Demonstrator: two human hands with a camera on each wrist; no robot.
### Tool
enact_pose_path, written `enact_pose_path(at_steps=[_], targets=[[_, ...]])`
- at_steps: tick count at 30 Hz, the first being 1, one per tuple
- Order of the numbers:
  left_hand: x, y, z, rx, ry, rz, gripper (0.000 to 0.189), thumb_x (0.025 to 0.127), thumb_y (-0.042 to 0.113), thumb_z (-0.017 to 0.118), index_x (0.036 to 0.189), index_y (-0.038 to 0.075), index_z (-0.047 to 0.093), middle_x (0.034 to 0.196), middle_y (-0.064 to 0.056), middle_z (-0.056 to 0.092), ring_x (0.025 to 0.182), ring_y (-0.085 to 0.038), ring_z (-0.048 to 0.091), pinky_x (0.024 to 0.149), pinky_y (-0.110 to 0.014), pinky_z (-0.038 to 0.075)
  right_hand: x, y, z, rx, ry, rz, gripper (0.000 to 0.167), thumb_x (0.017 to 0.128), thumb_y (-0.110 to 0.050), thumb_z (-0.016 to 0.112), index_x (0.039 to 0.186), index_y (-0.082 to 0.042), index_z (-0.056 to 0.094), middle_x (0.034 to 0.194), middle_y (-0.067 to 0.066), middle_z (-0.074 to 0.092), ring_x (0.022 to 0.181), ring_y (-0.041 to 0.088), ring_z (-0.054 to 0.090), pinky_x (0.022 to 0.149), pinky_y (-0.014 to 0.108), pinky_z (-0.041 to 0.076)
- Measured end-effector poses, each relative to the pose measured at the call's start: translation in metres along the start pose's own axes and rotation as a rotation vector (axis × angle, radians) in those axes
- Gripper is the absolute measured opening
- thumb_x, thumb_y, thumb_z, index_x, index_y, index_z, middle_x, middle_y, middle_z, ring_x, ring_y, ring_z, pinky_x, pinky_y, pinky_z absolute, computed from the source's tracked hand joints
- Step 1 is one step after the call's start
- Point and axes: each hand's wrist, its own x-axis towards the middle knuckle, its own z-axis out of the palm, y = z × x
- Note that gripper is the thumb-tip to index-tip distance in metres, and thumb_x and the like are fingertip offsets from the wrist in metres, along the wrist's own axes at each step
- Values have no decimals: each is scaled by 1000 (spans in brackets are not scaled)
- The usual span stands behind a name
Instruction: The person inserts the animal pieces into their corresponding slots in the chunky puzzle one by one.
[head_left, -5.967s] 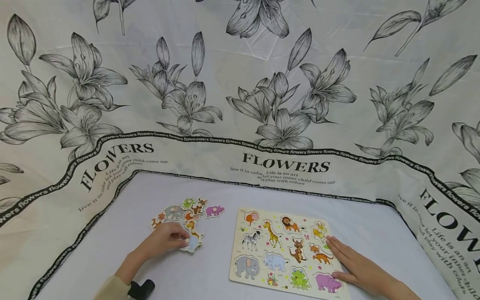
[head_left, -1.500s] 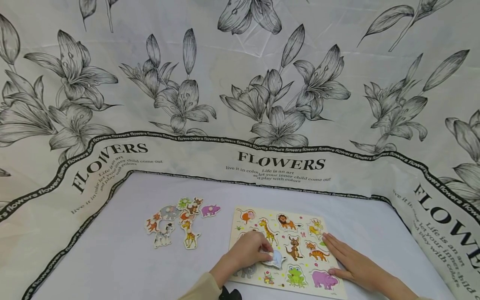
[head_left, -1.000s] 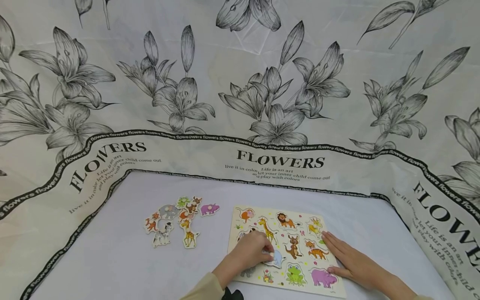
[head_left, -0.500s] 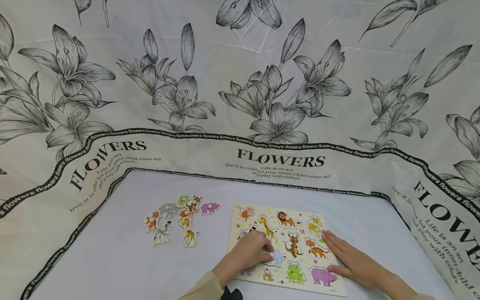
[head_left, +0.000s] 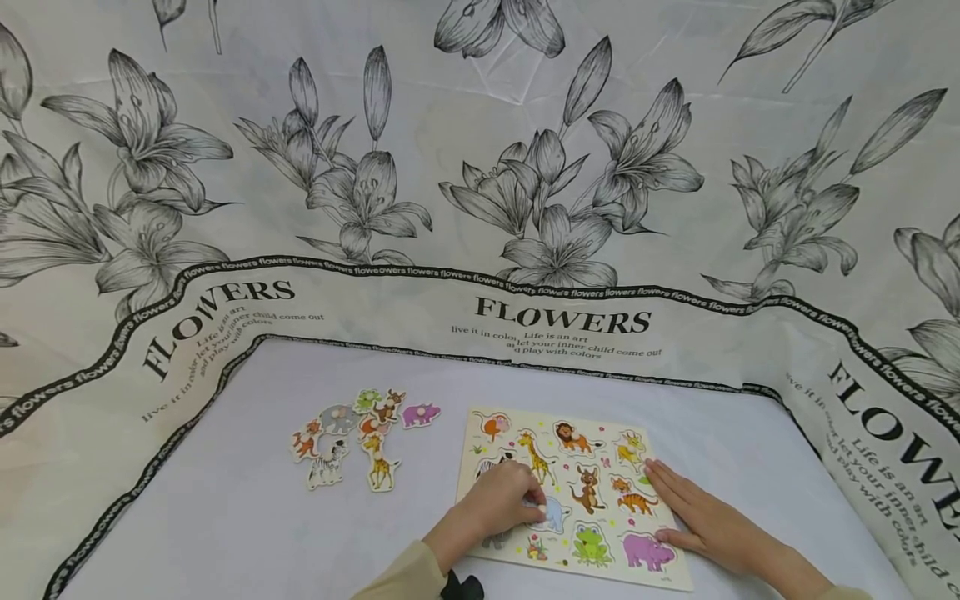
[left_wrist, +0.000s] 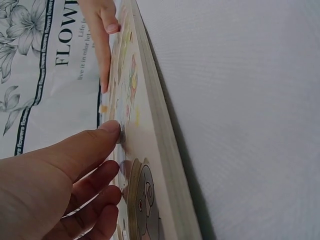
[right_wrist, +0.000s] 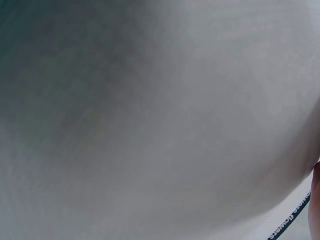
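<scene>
Pale wooden board [head_left: 540, 422], printed with animals, flat on white cloth [head_left: 225, 508]. Blue animal piece [head_left: 556, 514] at its lower middle, between elephant and frog pictures; cannot tell whether fully seated. Left hand [head_left: 501, 502] pinches the piece's small knob, thumb against fingers. Right hand [head_left: 708, 527] rests along the board's right edge, fingers straight, thumb apart, beside the purple hippo picture [head_left: 648, 552]. Loose cluster off the board's left side: zebra piece [head_left: 326, 467] near giraffe piece [head_left: 381, 467], elephant piece [head_left: 337, 419] behind.
</scene>
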Motion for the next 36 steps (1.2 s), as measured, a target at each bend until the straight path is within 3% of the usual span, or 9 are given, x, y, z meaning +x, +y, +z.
enact_pose_path(at_steps=[10,25,36], targets=[[0,0,0,-13,-6,-20,11,77,32,80,79,22,74,75,15,62,69,5,45,73,-15,43,2,-1,-1,0,0,-2,78,89,-43,63,148,-3,32,157,7,29,141,-14,-8,106,-1,-5],[-8,-2,-5,-118,-15,-45,23,79,28,78,99,18,74,82,11,66,73,5,49,70,-14,43,1,-1,1,8,17,-6,78,89,-42,64,148,-2,32,157,8,30,141,-14,-6,106,-1,-4],[-19,-10,-15,-200,5,-125,27,79,28,78,104,19,72,86,12,66,77,2,53,70,-17,45,0,0,0,0,30,-21,78,88,-41,66,147,-1,33,158,6,28,141,-14,-6,106,-1,-3]])
